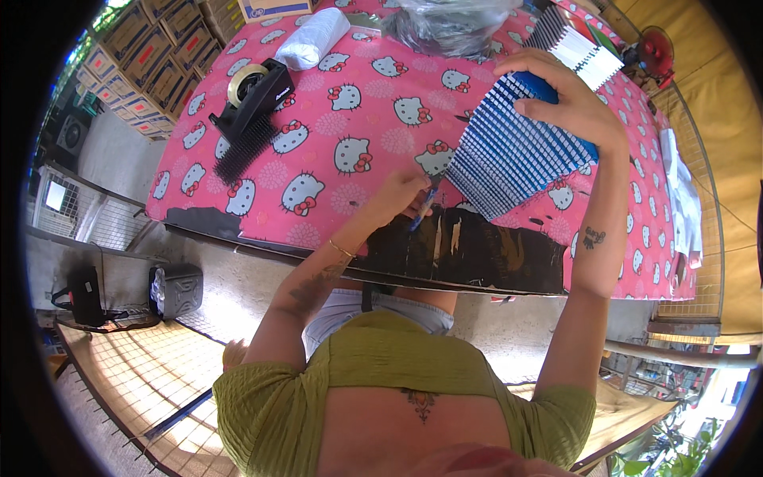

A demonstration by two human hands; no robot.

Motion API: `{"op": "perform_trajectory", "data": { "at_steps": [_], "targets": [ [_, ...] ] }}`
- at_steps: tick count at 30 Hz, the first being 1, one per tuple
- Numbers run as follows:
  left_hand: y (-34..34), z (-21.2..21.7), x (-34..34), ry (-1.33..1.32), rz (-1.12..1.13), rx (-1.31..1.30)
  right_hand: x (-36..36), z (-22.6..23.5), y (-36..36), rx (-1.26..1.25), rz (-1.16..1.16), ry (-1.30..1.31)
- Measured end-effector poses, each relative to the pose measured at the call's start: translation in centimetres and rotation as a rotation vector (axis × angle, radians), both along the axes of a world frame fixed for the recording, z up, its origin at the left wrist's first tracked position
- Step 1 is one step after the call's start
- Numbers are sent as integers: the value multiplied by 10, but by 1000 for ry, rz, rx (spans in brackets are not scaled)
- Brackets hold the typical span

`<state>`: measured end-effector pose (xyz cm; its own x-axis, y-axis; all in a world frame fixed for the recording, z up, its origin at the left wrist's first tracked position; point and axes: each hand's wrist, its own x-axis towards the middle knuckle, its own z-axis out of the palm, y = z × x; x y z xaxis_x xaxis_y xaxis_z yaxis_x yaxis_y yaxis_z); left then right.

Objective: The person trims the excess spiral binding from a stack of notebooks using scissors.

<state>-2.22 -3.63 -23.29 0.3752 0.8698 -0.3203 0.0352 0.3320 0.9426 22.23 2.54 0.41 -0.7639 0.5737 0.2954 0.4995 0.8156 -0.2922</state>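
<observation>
A blue-and-white bundle [509, 147] with rows of comb-like ridges stands tilted near the table's front edge. My right hand [576, 107] is wrapped over its upper end, thumb across the blue face. By the bundle's lower left side, my left hand [403, 195] is closed, its fingers pinching a slim blue stick-like thing [423, 211]. Its exact kind is too small to tell. A black tape dispenser [258, 95] with a roll of tape sits at the left of the table. Beside it lies a black strip with comb-like teeth [245, 151].
A pink cartoon-print cloth [389, 103] covers the table, torn at the front over a dark board [477, 254]. Farther back are a white roll [314, 38], a clear plastic bag [449, 28] and a black-and-white ridged bundle [572, 48]. Cartons [151, 60] are stacked beyond; a red fan [656, 52] stands right.
</observation>
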Motion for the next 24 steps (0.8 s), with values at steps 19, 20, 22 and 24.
{"op": "perform_trajectory", "data": {
  "at_steps": [19, 20, 22, 24],
  "targets": [
    [2, -14, 11, -395, 99, -237, 1, -1, -1, -10, -20, 15],
    [0, -12, 11, -391, 99, -247, 2, -2, 0, -14, -30, 16],
    [-2, -7, 9, -384, 106, -262, 2, -2, 1, -8, -20, 18],
    [-1, -11, 11, -386, 105, -260, 3, -2, 2, -8, -9, 20]
  ]
}}
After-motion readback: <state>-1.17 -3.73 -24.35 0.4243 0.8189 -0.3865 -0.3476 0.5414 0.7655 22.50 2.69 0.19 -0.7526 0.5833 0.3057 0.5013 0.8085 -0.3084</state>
